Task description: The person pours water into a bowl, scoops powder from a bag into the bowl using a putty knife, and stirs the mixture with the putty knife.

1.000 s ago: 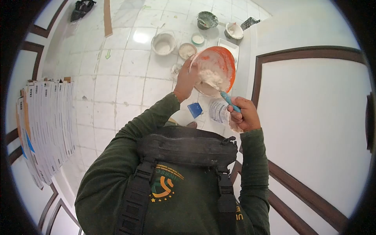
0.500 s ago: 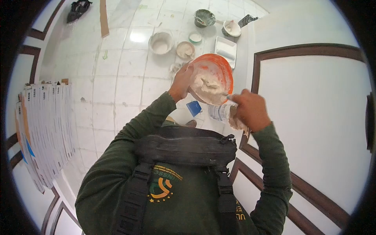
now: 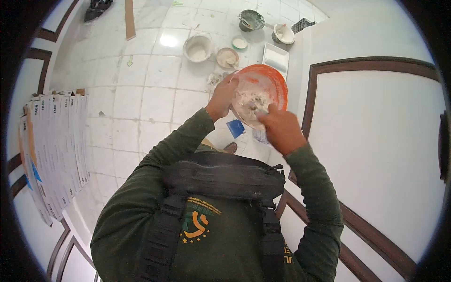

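Note:
My left hand [image 3: 222, 99] grips the left rim of an orange bowl [image 3: 281, 88], tilted towards me. Inside lies a thick off-white paste [image 3: 248, 104], smeared up the wall. My right hand [image 3: 283, 130] is closed at the bowl's near right edge, around a thin spatula-like tool [image 3: 259, 112] that dips into the paste; its exact kind is blurred and mostly hidden. Below the bowl, on the floor, are a blue flat piece [image 3: 236, 128] and a partly covered printed bag [image 3: 260, 136].
Ahead on the tiled floor stand a whitish bucket [image 3: 197, 48], a paste tub [image 3: 227, 57], a small green-rimmed tub [image 3: 239, 43], a white tray [image 3: 276, 58], a dark bucket [image 3: 251, 20] and another paste bucket [image 3: 283, 34]. Long boxes [image 3: 58, 150] lean left; a brown-framed wall panel [image 3: 371, 141] is right.
My right hand has moved left and over the bowl, carrying the tool deeper into the paste. The paste surface is reshaped. The bowl sits slightly further right in view.

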